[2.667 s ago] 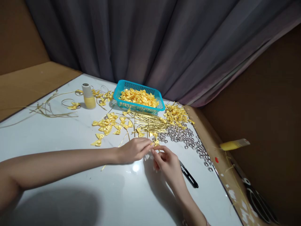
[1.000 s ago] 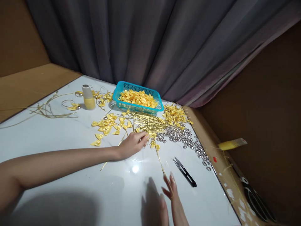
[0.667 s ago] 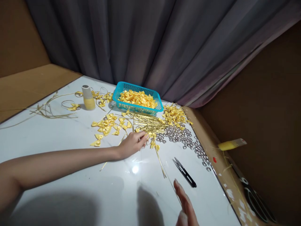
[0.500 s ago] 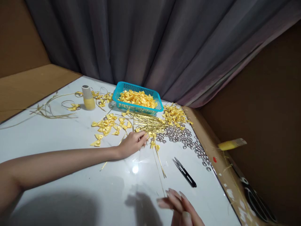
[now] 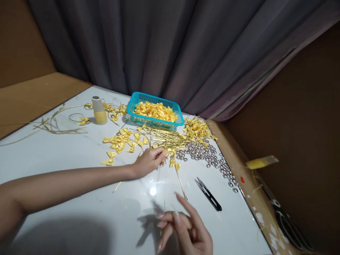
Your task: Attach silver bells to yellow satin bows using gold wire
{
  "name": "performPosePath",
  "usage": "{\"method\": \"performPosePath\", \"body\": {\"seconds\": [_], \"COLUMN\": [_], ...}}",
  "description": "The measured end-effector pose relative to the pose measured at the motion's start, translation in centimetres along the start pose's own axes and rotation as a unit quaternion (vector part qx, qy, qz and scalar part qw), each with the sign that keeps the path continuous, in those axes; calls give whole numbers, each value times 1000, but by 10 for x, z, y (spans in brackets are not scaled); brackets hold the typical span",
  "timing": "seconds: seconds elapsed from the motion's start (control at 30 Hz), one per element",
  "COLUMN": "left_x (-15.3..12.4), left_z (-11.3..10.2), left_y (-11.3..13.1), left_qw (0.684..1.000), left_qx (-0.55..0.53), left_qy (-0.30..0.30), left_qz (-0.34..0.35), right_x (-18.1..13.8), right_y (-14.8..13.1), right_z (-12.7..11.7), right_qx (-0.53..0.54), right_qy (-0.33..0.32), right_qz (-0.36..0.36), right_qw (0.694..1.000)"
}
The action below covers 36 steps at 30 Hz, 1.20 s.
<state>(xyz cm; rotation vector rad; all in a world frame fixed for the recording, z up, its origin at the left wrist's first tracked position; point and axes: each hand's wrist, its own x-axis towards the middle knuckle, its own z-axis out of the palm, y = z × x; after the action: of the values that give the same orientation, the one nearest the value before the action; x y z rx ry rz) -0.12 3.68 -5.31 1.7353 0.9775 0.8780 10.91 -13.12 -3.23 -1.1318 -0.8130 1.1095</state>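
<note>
Left hand (image 5: 149, 162), mid-frame: fingers pinched together; contents, if any, cannot be told. A glossy yellow ribbon bow (image 5: 172, 162) lies just right of it — above the right hand (image 5: 191, 232), lower centre, whose thumb meets a finger (hold not verifiable). Gold strands (image 5: 170, 138): slender, metallic — silver beads (image 5: 203, 152): rounded, shiny.

The left arm (image 5: 71, 186) reaches in from the left edge, elbow bent, forearm nearly level, the wrist (image 5: 130, 171) almost straight. The left hand (image 5: 149, 163) is back upward, fingers curled in and tips drawn together with the thumb. The right hand (image 5: 187, 228) is nearer the body, well apart, raised, its index finger (image 5: 189, 207) extended, the thumb (image 5: 180, 226) over the bent, fanned other fingers. The right forearm is out of view.
</note>
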Motion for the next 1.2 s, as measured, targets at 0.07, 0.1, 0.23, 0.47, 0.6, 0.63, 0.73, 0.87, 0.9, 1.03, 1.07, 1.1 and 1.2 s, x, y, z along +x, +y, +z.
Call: {"method": "performPosePath", "body": {"seconds": [0.07,0.1,0.23,0.47,0.6,0.63,0.73,0.87,0.9,1.03,1.07,1.1,1.2], "left_x": [-1,-1,-1,-1,0,1,3,6,7,7,7,7,8], "left_z": [0,0,1,1,1,1,1,0,0,-1,-1,-1,0], "left_y": [0,0,-1,3,6,6,4,1,1,0,0,-1,-2], "left_qw": [1000,1000,998,992,986,985,984,981,981,982,982,981,980], "left_qx": [-17,-22,-48,-119,-161,-165,-175,-186,-187,-187,-187,-189,-198], "left_qy": [-10,-14,-28,-41,-35,-33,-26,-9,-6,-1,-2,-3,-5], "left_qz": [8,13,17,-10,-23,-27,-36,-45,-44,-40,-38,-36,-28], "right_x": [9,14,32,36,30,29,27,23,21,12,10,7,-2], "right_y": [-5,-8,-22,-28,-15,-11,-3,5,8,18,21,25,35], "right_z": [-1,-2,-10,-20,-19,-18,-15,-11,-9,-2,0,2,8], "right_qx": [14,18,-32,-286,-311,-302,-255,-195,-185,-190,-203,-218,-251], "right_qy": [9,12,3,10,21,27,29,7,1,-42,-52,-62,-86], "right_qz": [27,36,51,-23,-46,-36,-10,16,19,24,21,15,-8], "right_qw": [999,999,998,958,949,952,967,981,983,981,977,974,964]}}
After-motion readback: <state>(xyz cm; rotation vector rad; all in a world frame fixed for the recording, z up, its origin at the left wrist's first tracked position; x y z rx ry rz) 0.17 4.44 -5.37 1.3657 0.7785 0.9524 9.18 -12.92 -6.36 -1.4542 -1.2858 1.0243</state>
